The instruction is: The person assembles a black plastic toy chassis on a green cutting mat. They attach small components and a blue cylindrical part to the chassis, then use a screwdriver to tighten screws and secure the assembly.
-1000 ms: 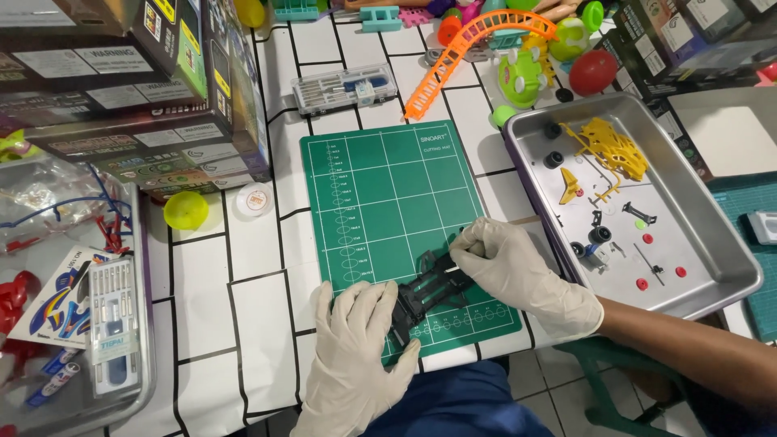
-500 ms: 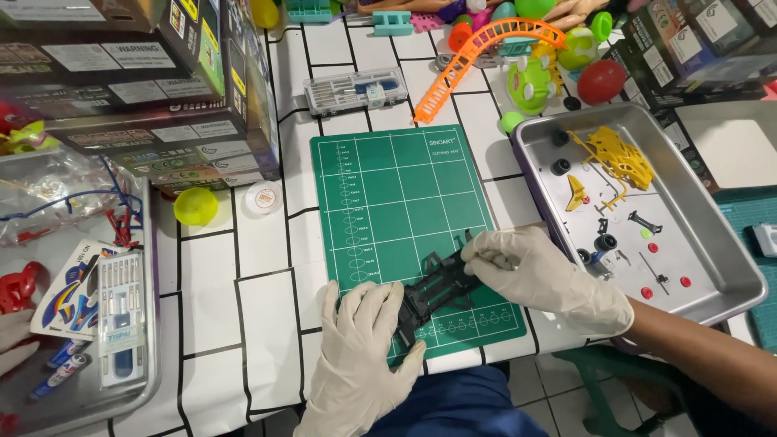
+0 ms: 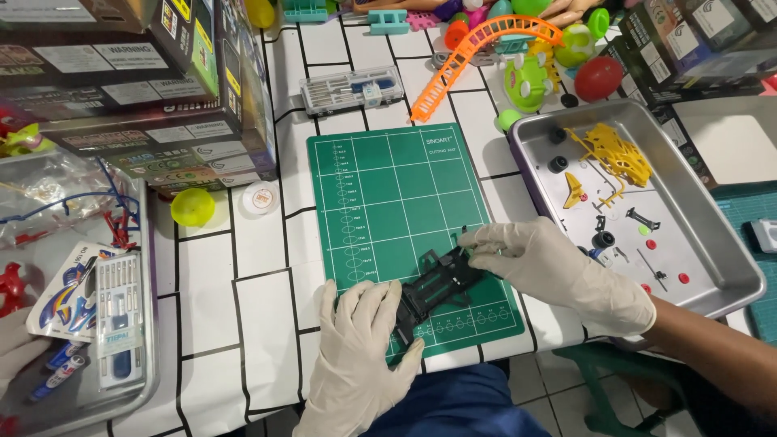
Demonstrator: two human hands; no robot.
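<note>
Two gloved hands work one black toy-car chassis (image 3: 437, 287) lying on the near part of the green cutting mat (image 3: 396, 194) on the bench. My left hand (image 3: 356, 348) lies flat, fingers spread, pressing its near-left end, grip not closed. My right hand (image 3: 558, 271) pinches its far-right end with fingertips. Right of that, a metal tray (image 3: 728, 243) holds yellow and black parts.

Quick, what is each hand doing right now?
Left hand: open, flat, pressing on the black toy car frame.
Right hand: fingers pinched on the frame's far end.
</note>
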